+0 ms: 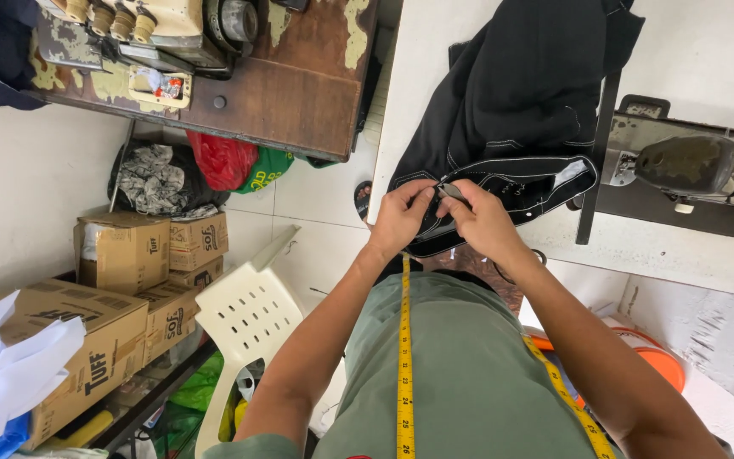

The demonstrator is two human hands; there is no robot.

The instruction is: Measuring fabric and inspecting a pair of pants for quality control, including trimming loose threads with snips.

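stacked cardboard boxes (129, 280) beside a cream plastic chair (244, 319), a worn wooden desk (299, 93) above, a sewing machine (690, 166) at right.

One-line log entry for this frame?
left hand: grips black garment edge | right hand: pinches small tool | white table

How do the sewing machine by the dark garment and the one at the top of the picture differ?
The grey sewing machine sits on a white table; the cream sewing machine sits on a worn brown wooden table. The cream one carries thread spools; none show on the grey one. The black garment lies beside the grey one only. Both look old.
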